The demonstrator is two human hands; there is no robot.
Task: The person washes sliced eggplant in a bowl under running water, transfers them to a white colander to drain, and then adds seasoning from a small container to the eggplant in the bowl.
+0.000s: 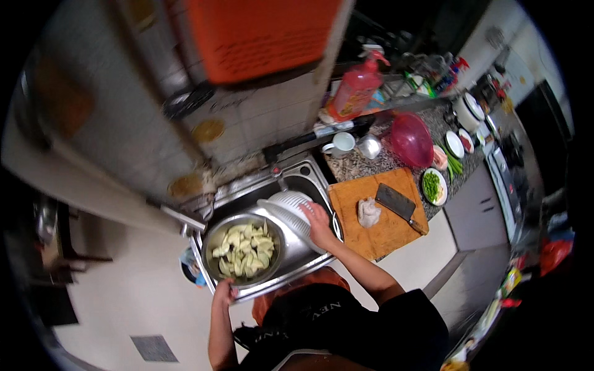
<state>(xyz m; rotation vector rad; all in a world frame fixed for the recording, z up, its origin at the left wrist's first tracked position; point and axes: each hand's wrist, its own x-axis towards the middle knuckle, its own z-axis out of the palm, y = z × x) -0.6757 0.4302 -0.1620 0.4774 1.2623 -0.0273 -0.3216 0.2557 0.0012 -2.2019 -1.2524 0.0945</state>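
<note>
Pale-green wedges (247, 250), cut and gathered in a steel bowl (249, 221) over the left part of the sink (294, 266)

Head view: left hand (226, 290) at the bowl's near rim, fingers apparently pinching it; right hand (317, 222) on a white colander (288, 203) that leans tilted in the sink beside the bowl, fingers close together along its side, thumb unseen, so cannot tell whether they pinch. Progress, as judged: cutting of the wedges looks done, no wedges visible in the colander; on the cutting board (349, 191) a pale lump (369, 213) seems uncut next to the cleaver (396, 201). Hard to make out: the colander's inside, partly behind the right hand; any water in bowl or sink; left fingertips, small and partly hidden; what the wedges are, exactly
</note>
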